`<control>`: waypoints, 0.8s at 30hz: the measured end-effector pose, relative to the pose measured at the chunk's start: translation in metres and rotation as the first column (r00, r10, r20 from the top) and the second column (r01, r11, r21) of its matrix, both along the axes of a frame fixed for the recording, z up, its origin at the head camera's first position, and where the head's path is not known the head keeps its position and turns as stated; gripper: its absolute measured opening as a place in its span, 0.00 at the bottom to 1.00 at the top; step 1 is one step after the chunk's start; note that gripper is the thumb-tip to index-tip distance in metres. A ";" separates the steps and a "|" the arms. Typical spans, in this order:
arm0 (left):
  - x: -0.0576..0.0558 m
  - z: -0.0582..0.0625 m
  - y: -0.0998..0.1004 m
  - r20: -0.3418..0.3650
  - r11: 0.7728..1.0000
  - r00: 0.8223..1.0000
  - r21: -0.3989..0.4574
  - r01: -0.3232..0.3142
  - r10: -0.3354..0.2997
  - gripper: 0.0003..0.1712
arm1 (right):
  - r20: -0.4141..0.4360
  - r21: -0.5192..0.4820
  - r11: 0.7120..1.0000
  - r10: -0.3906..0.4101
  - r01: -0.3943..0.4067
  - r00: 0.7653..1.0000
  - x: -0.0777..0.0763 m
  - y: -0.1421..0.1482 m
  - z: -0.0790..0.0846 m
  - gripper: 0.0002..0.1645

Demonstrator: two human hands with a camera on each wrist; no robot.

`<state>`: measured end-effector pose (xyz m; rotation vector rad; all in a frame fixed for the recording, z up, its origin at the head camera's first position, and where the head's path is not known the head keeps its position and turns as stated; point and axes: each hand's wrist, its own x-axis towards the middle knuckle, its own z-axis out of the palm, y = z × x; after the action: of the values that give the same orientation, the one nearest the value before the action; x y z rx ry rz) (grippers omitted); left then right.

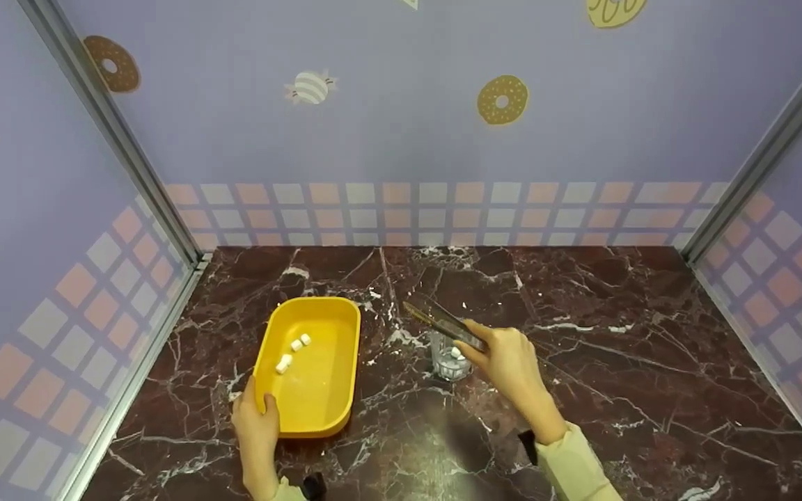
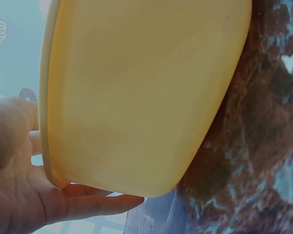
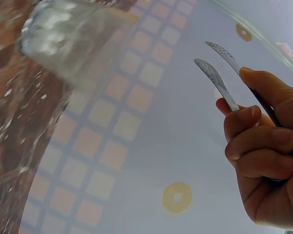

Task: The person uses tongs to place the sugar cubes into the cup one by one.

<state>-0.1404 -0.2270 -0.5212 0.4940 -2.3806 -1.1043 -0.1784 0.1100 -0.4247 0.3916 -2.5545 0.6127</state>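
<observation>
My left hand [image 1: 256,424] grips the near left rim of a yellow plastic basin [image 1: 317,393], thumb over the edge and fingers outside. Several small white marshmallow-like pieces [image 1: 284,363] lie in its left half. My right hand [image 1: 512,362] holds metal tongs [image 1: 443,321], which point up and left above a clear glass [image 1: 451,370]. In the right wrist view the tongs' perforated tips [image 3: 212,73] stand apart with nothing between them. White pieces show inside the glass, which is blurred in that view and partly hidden by the hand and tongs in the head view.
The basin and glass stand on a dark red marbled table [image 1: 624,390], with the glass to the basin's right. A lilac back wall [image 1: 401,139] with printed doughnuts and checks closes off the far side. Side walls with metal corner posts [image 1: 122,139] flank the table.
</observation>
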 end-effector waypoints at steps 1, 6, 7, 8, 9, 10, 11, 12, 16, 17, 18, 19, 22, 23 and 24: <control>0.000 0.000 0.000 -0.001 1.000 1.000 0.001 -0.001 0.001 0.24 | -0.004 -0.001 1.000 0.010 -0.010 1.000 -0.002 -0.005 0.002 0.21; 0.000 -0.001 0.002 -0.029 1.000 1.000 -0.010 -0.007 0.007 0.24 | 0.017 -0.011 0.998 0.062 -0.062 0.998 -0.011 -0.034 0.011 0.21; 0.000 -0.001 0.002 -0.038 1.000 0.999 -0.013 -0.008 0.008 0.24 | 0.028 -0.006 0.997 0.073 -0.072 0.997 -0.013 -0.041 0.013 0.20; 0.000 -0.001 0.002 -0.047 1.000 0.999 -0.015 -0.008 0.007 0.23 | 0.043 0.001 0.997 0.081 -0.081 0.996 -0.016 -0.047 0.014 0.20; 0.000 -0.001 0.002 -0.054 1.000 0.999 -0.016 -0.008 0.007 0.23 | 0.058 0.003 0.995 0.095 -0.096 0.994 -0.018 -0.054 0.015 0.20; 0.000 -0.001 0.002 -0.058 1.000 0.998 -0.018 -0.009 0.008 0.23 | 0.067 0.010 0.994 0.110 -0.111 0.992 -0.021 -0.060 0.015 0.19; 0.000 -0.001 0.002 -0.062 1.000 0.998 -0.018 -0.009 0.008 0.23 | 0.075 0.022 0.992 0.119 -0.121 0.990 -0.024 -0.066 0.016 0.19; 0.000 -0.001 0.002 -0.060 1.000 0.998 -0.016 -0.009 0.008 0.23 | 0.080 0.029 0.991 0.130 -0.132 0.988 -0.027 -0.072 0.015 0.19; -0.001 0.000 0.002 -0.025 1.000 1.000 -0.003 -0.001 0.001 0.24 | 0.122 0.045 0.987 0.147 -0.154 0.982 -0.039 -0.093 0.013 0.18; -0.002 0.000 0.002 -0.017 1.000 1.000 -0.001 0.001 -0.001 0.24 | 0.139 0.044 0.986 0.151 -0.158 0.979 -0.042 -0.097 0.011 0.18; -0.002 0.001 0.002 -0.004 1.000 1.000 0.000 0.003 -0.003 0.24 | 0.157 0.045 0.986 0.152 -0.161 0.976 -0.045 -0.102 0.009 0.18; -0.002 0.001 0.001 0.005 1.000 1.000 0.000 0.005 -0.005 0.24 | 0.173 0.043 0.986 0.152 -0.162 0.973 -0.047 -0.106 0.007 0.18; -0.001 0.001 0.000 0.023 1.000 1.000 0.005 0.005 -0.005 0.25 | 0.197 0.069 0.983 0.154 -0.170 0.968 -0.055 -0.119 -0.001 0.18; -0.001 0.001 0.000 0.027 1.000 1.000 0.005 0.003 -0.003 0.25 | 0.201 0.082 0.982 0.153 -0.173 0.967 -0.057 -0.124 -0.004 0.17; 0.000 0.001 0.000 0.032 1.000 0.999 0.008 0.002 -0.002 0.25 | 0.202 0.101 0.980 0.149 -0.172 0.968 -0.059 -0.128 -0.007 0.17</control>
<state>-0.1407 -0.2271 -0.5202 0.5162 -2.4055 -1.1154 -0.2373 -0.0185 -0.4316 0.6126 -2.7729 0.5840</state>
